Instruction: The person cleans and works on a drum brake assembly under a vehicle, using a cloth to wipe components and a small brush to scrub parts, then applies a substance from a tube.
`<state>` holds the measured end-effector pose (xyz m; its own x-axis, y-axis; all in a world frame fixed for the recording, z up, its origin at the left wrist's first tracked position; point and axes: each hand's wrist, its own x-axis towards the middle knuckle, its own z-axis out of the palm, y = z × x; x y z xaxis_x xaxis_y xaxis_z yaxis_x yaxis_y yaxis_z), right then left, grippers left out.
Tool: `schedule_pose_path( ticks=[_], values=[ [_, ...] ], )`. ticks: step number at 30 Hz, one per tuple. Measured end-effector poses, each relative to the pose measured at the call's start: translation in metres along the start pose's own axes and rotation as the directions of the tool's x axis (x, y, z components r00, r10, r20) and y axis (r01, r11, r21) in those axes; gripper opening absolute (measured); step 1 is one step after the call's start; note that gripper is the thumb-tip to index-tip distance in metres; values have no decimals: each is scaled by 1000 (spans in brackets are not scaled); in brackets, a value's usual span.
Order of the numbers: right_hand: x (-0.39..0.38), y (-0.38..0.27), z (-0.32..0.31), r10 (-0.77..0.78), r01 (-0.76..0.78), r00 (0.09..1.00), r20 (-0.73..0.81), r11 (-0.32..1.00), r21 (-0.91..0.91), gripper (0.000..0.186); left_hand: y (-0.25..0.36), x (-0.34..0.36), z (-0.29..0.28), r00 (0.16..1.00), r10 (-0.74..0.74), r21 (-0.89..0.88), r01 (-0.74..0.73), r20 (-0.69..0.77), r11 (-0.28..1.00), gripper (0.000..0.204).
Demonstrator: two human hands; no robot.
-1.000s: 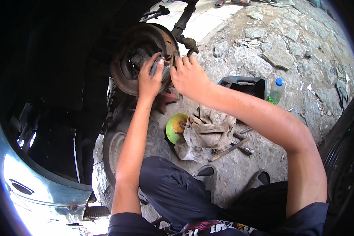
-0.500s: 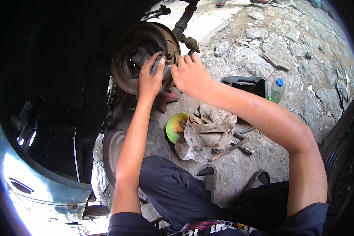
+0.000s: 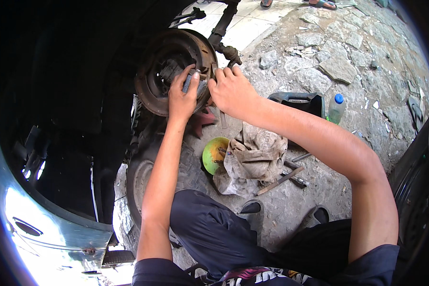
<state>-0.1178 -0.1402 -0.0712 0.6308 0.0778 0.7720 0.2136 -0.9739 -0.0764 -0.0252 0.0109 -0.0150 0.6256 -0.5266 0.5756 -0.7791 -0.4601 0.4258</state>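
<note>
Left hand (image 3: 182, 97) is still pinching a grey piece (image 3: 187, 85) at the rusty round hub (image 3: 147, 95) just ahead, right hand (image 3: 232, 92) is still curling at its rim, grip impossible to tell, and one sandalled foot (image 3: 323, 4) far beyond both is showing farther right than a second ago.

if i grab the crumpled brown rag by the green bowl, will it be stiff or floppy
The rag will probably be floppy, since it lies in loose folds. Its dark stains suggest slightly stiffer patches. Pulling it might nudge the green bowl, which its edge seems to meet.
</note>
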Motion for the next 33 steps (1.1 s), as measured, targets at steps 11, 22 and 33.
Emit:
schedule_pose_path(
  ticks=[11,22,33],
  values=[
    [-12,-23,-5,17,-18,999,30,999,35,16,3,0,0,1000,13,-5,-13,-7,1000,35],
    [-28,-40,-1,-19,20,999,33,1000,-23,18,0,0,-3,1000,16,28,-16,-8,999,35],
    [-22,-35,-1,-3,4,999,52,1000,-14,19,3,0,-3,1000,14,32,-14,1,999,36]
  ],
)
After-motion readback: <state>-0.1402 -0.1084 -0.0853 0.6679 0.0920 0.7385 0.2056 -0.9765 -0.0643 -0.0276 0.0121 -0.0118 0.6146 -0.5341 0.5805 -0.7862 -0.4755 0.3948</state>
